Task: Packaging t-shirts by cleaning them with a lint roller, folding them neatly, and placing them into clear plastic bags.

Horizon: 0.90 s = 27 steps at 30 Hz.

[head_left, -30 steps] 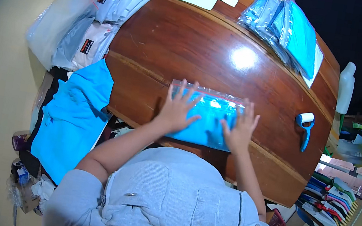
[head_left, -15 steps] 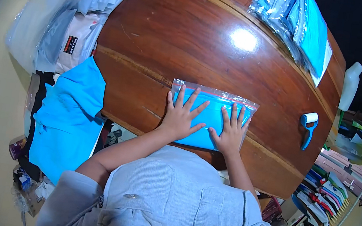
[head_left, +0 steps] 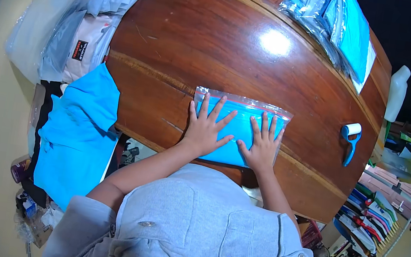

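A clear plastic zip bag (head_left: 234,152) with folded bright blue cloth inside lies flat near the front edge of the wooden table. A red line runs along its far, transparent edge. My left hand (head_left: 205,131) presses on the bag's left part, fingers spread and pointing away from me. On the right part rests my right hand (head_left: 263,147), also flat with its fingers apart. Neither hand grips anything. Between the two thumbs the blue cloth shows through the plastic.
A blue and white lint roller (head_left: 350,142) lies to the right on the wooden table (head_left: 187,35). Bagged blue garments (head_left: 337,31) are stacked at the far right. Packaged pale garments (head_left: 95,32) fill the left side, with loose blue cloth (head_left: 77,136) draped nearer. Clothes hang at right (head_left: 369,222).
Both hands stay flat on the bag in nearly the same pose. The whole view has shifted very slightly; nothing has been picked up or let go.
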Motion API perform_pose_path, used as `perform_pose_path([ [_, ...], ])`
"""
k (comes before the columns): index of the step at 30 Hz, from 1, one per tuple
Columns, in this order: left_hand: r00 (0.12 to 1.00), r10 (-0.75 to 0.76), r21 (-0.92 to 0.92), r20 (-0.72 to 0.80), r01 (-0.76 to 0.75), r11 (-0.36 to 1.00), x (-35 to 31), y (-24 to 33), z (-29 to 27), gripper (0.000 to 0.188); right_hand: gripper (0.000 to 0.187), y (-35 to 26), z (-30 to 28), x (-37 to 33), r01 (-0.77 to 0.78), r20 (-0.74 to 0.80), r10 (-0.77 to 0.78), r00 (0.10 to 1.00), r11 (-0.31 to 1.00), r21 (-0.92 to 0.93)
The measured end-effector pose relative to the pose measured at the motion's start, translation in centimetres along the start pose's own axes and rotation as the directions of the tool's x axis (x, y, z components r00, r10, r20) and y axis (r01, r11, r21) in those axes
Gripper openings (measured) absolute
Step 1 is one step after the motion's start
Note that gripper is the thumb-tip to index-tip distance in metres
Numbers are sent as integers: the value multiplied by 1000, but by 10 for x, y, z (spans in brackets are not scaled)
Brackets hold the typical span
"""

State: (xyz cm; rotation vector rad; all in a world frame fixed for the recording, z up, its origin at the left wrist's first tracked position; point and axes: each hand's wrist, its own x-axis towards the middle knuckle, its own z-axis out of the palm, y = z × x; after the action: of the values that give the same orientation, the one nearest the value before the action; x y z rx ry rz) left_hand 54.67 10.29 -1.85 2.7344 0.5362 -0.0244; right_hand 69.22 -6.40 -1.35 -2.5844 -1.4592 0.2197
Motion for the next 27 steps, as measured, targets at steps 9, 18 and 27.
perform_pose_path([
  [9, 1000, -5, 25, -19, 5, 1000, 0, 2, 2, 68, 77, -1, -3, 0, -14, 20, 14, 1000, 1000, -3],
  [18, 1000, -1, 53, -24, 3, 999, 0, 2, 3, 67, 75, -3, -6, 1, -27, 21, 27, 999, 1000, 15],
  [27, 1000, 5, -3, 7, -5, 1000, 5, -6, -4, 66, 70, 15, -7, 4, -127, 41, 120, 992, 941, 315],
])
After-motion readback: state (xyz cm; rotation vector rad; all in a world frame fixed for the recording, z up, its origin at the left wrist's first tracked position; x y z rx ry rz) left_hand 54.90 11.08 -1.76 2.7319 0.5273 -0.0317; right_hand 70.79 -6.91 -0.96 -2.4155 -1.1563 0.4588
